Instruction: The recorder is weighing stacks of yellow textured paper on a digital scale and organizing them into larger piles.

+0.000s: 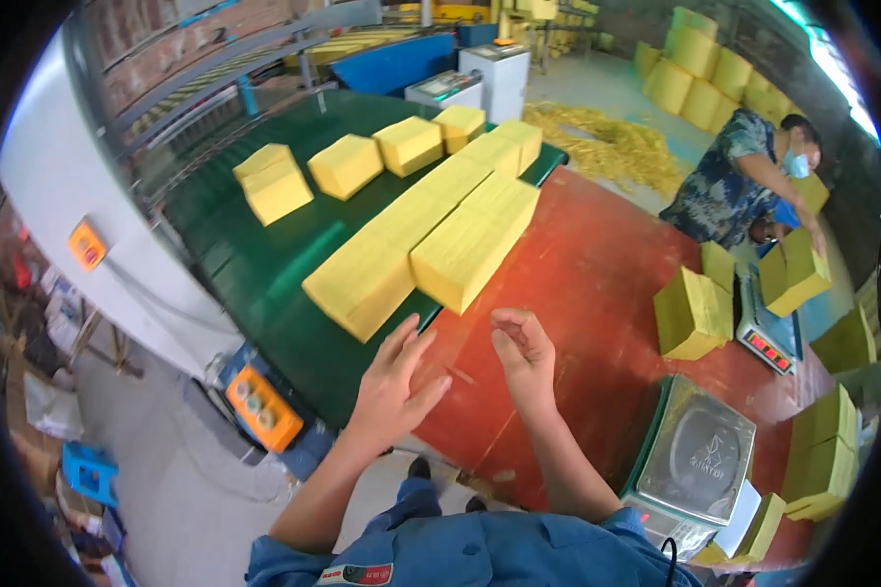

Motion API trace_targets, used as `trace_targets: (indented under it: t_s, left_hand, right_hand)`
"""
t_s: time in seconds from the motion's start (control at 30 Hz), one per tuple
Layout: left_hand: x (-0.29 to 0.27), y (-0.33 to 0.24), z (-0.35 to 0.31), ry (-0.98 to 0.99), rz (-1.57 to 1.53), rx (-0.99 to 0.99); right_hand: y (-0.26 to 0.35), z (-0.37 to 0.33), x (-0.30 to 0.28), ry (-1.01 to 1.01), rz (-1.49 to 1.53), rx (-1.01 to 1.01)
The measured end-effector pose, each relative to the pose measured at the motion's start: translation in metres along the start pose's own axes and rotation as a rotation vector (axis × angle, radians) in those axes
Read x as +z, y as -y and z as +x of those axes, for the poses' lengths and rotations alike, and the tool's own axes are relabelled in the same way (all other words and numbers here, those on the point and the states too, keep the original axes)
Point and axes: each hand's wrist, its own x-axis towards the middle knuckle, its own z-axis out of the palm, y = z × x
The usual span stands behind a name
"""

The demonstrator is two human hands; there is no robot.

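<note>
Both hands are raised over the near edge of a red tabletop (519,293). My left hand (392,391) is open and holds nothing, its fingers spread toward a long row of yellow paper stacks (401,235). My right hand (527,364) is also free, with curled fingers and a gap at the thumb. Just beyond it lies the near end of a shorter row of yellow paper blocks (480,240), reaching from the green conveyor belt (255,259) onto the red surface. Neither hand touches the paper.
Several separate yellow blocks (346,164) sit farther back on the belt. A scale with a metal plate (700,450) stands at my right. Across the table a masked co-worker (734,181) handles yellow blocks by another scale (768,328). An orange button box (262,408) is at left.
</note>
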Motion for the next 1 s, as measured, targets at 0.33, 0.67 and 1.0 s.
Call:
trace_targets:
  t_s: [0.33, 0.67, 1.0]
  left_hand:
    - [0.083, 0.130, 0.184, 0.067, 0.125, 0.114]
    - [0.109, 0.167, 0.226, 0.071, 0.228, 0.011]
    - [0.091, 0.153, 0.240, 0.305, 0.189, -0.195]
  right_hand:
    - [-0.076, 0.109, 0.008, -0.220, -0.274, 0.071]
    - [-0.142, 0.155, 0.015, -0.326, 0.101, 0.360]
    - [-0.136, 0.166, -0.009, -0.290, 0.078, 0.458]
